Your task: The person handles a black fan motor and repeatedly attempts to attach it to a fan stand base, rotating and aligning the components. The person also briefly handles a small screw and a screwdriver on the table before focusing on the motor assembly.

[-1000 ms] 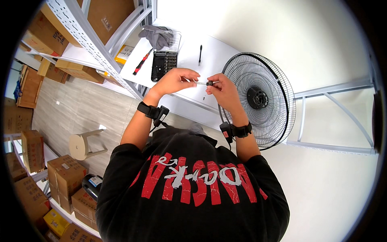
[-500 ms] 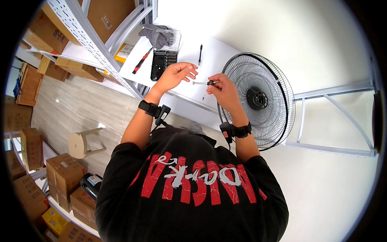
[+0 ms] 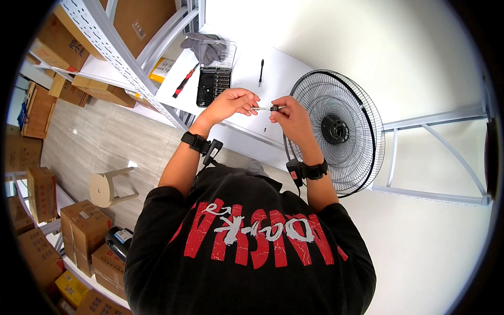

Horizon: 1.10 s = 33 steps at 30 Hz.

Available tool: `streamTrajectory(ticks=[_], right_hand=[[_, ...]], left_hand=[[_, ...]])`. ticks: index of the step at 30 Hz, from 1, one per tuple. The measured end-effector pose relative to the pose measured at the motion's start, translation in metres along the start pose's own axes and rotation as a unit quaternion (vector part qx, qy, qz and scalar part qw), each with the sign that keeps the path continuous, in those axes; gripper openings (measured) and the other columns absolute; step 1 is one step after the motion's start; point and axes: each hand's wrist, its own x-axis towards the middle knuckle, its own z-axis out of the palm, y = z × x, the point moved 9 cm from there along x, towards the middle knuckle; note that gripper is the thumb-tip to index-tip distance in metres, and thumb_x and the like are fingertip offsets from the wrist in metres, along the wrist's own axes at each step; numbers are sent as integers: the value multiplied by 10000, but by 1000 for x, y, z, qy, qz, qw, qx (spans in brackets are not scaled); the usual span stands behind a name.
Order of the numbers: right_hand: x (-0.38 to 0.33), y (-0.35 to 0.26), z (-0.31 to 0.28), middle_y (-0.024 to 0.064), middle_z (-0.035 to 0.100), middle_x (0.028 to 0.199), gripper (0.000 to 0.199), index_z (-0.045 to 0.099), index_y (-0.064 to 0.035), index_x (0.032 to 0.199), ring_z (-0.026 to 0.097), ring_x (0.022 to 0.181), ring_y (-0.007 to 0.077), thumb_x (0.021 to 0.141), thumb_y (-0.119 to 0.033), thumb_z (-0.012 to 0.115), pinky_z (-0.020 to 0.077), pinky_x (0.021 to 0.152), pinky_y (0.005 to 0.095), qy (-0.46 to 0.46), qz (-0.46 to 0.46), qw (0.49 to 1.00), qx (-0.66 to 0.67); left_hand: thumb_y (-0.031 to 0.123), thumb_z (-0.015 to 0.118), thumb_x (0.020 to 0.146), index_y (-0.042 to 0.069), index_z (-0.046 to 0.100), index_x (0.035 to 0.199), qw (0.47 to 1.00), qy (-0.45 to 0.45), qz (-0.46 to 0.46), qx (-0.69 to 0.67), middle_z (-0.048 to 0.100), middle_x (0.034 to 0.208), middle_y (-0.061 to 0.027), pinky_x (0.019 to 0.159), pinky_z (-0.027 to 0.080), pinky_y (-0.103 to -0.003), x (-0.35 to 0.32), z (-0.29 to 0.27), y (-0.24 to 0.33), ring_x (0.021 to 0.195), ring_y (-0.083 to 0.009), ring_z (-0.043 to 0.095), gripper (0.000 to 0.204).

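Note:
In my right hand [image 3: 294,119] is a thin metal rod with a black end piece [image 3: 274,108], pinched between thumb and fingers above the white table. My left hand [image 3: 231,104] has its fingers bent around the rod's other tip, which they partly hide. Just beyond my left hand lies an opened black bit case [image 3: 214,86] with rows of small bits and a clear lid. A slim black screwdriver-like tool [image 3: 261,72] rests on the table past my hands. Close by my right forearm stands a round fan grille [image 3: 362,126] with a black centre hub [image 3: 335,129].
A red-and-black screwdriver [image 3: 185,81] and a grey cloth [image 3: 210,50] lie on the white table [image 3: 247,123]. Metal shelving [image 3: 121,58] with cardboard boxes borders it on the left. A beige stool [image 3: 101,189] stands on the floor. A metal frame [image 3: 436,121] is at the right.
My left hand has shifted slightly right, and its fingers have closed in on the rod's tip, which was bare before. My right hand has stayed almost in place.

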Motion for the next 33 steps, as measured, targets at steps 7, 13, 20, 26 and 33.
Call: streamTrajectory(ticks=[7, 13, 20, 26, 33], right_hand=[[1, -2, 0, 102, 675, 797, 228, 574, 11, 1075, 692, 733, 154, 861, -28, 640, 510, 653, 257, 4, 1, 1000, -6], [3, 1, 3, 104, 666, 812, 229, 572, 14, 1072, 685, 738, 154, 857, -26, 638, 506, 650, 266, 1, 3, 1000, -5], [5, 4, 7, 108, 650, 814, 234, 558, 21, 1077, 678, 728, 163, 856, -12, 627, 510, 658, 269, 5, 22, 1000, 9], [8, -8, 7, 66, 580, 1017, 180, 613, -17, 992, 617, 779, 139, 821, -1, 671, 516, 694, 239, 17, -113, 993, -22], [15, 13, 7, 79, 655, 943, 254, 590, 15, 1084, 633, 792, 130, 856, -42, 688, 526, 697, 242, 41, 1, 993, 109]], left_hand=[[256, 553, 990, 4, 619, 1154, 997, -31, -23, -68, 689, 999, -102, 814, 556, -284, -6, 10, -5, 879, -179, 695, 307], [220, 562, 978, 18, 616, 1152, 997, -19, -48, -53, 689, 976, -100, 801, 555, -272, -4, 0, -15, 868, -171, 695, 271], [192, 585, 967, 49, 594, 1125, 996, -42, -13, -77, 690, 932, -87, 749, 557, -264, -12, 7, -5, 853, -171, 693, 213], [219, 564, 979, 31, 620, 1023, 996, -26, -52, -73, 705, 897, -95, 721, 549, -253, -10, 3, -22, 806, -157, 694, 201], [253, 557, 989, 41, 602, 1054, 997, -10, -30, -65, 699, 907, -90, 733, 547, -268, -15, -1, -21, 818, -166, 689, 227]])
